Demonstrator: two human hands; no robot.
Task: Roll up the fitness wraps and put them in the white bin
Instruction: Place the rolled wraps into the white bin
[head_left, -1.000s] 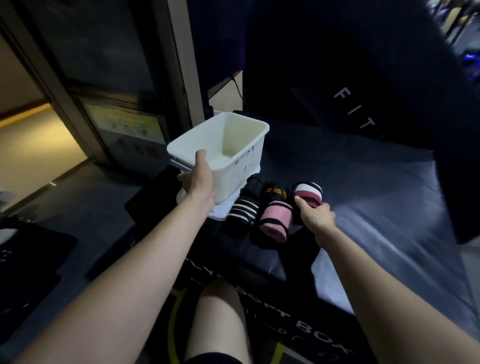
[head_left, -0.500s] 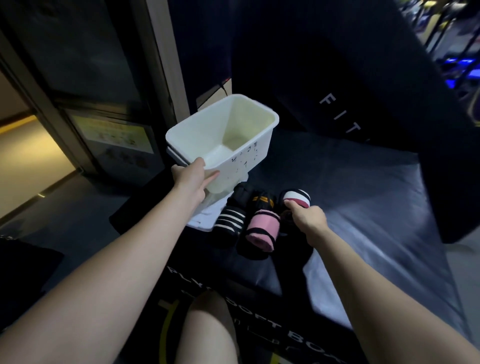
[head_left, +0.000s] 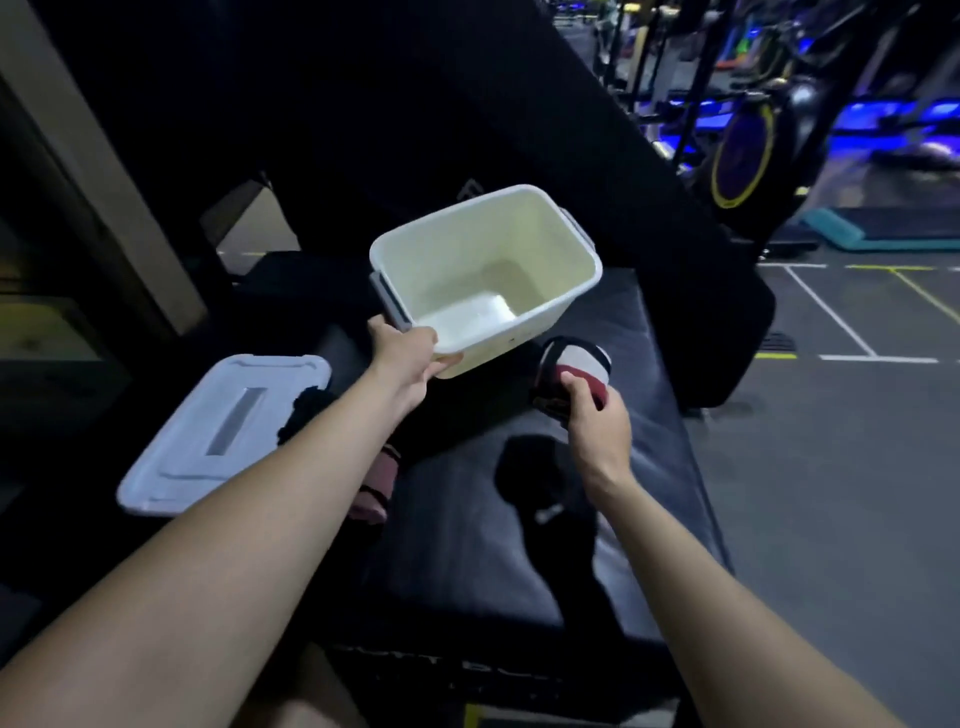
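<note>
At the left edge of the black soft box (head_left: 519, 545) lies the bin's lid (head_left: 223, 431), set aside so the opening stays free. Just right of it, partly hidden under the left forearm, a dark roll (head_left: 306, 415) and a pink wrap (head_left: 376, 483) wait on the padding. The left hand (head_left: 410, 358) grips the near corner of the white bin (head_left: 545, 249), tilting its empty mouth toward the person, probably to ease loading. Near the box's right edge, the right hand (head_left: 597, 421) closes around a rolled red-and-white wrap (head_left: 576, 369), just beside the bin, seemingly ready to lift it in.
</note>
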